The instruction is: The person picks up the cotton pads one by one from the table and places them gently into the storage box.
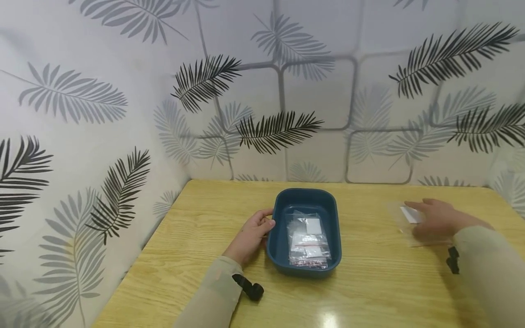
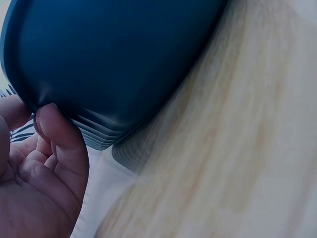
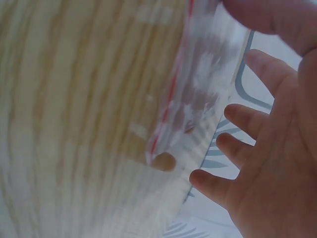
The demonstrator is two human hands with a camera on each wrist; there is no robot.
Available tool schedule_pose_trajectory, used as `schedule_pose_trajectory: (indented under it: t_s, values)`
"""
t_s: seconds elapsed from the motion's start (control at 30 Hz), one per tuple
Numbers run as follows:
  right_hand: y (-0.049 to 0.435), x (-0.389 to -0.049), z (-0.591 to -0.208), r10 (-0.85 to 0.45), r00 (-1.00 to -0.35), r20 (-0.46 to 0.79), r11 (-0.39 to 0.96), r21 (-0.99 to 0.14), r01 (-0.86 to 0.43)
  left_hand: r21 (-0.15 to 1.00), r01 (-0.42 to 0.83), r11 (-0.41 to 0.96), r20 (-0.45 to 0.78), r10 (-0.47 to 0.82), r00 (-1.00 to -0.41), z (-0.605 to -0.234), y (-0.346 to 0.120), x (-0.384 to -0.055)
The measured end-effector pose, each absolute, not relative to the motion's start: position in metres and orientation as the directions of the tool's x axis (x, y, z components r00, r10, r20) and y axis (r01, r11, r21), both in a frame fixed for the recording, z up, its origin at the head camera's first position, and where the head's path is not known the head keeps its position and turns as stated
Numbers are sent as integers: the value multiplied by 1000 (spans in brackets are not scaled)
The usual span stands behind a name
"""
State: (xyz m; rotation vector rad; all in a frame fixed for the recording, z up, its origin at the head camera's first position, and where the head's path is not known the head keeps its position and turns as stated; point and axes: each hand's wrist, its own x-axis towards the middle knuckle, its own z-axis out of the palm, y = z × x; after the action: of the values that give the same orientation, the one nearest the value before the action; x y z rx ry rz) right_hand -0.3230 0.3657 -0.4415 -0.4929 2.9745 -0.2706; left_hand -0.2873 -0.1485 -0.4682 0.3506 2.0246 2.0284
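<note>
A dark blue plastic box (image 1: 303, 272) stands at the middle of the table. My left hand (image 1: 252, 234) grips its left rim, with the thumb and fingers pinching the wall in the left wrist view. Inside the box lie several clear zip-lock bags (image 1: 308, 243) with white labels and red seal strips. At the right, my right hand (image 1: 436, 221), blurred, is over another clear zip-lock bag (image 3: 205, 64) with a white label. Its fingers spread out straight in the right wrist view, and the thumb overlaps the bag at the top.
The light wooden table (image 1: 213, 205) meets a leaf-patterned wall (image 1: 320, 100) at the back, and another such wall (image 1: 82, 146) runs along its left edge. Black straps (image 1: 248, 287) sit on both sleeves.
</note>
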Motion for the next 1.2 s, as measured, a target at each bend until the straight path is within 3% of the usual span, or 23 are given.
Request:
schedule_pose_trajectory:
  t_s: [0.5,0.7,1.2]
  values:
    - [366,-316,-440,-243,-958,-154,952,-229,-205,1000,-6,-6,-3,347,-938,-470,-148,-289]
    - [365,-316,-438,-271,-957,-107,943,-229,-241,1000,-8,5,-9,345,-938,-470,-149,-288]
    - [369,-313,-438,-281,-949,-144,944,-218,-247,1000,-2,16,-7,346,-938,-469,-149,-288]
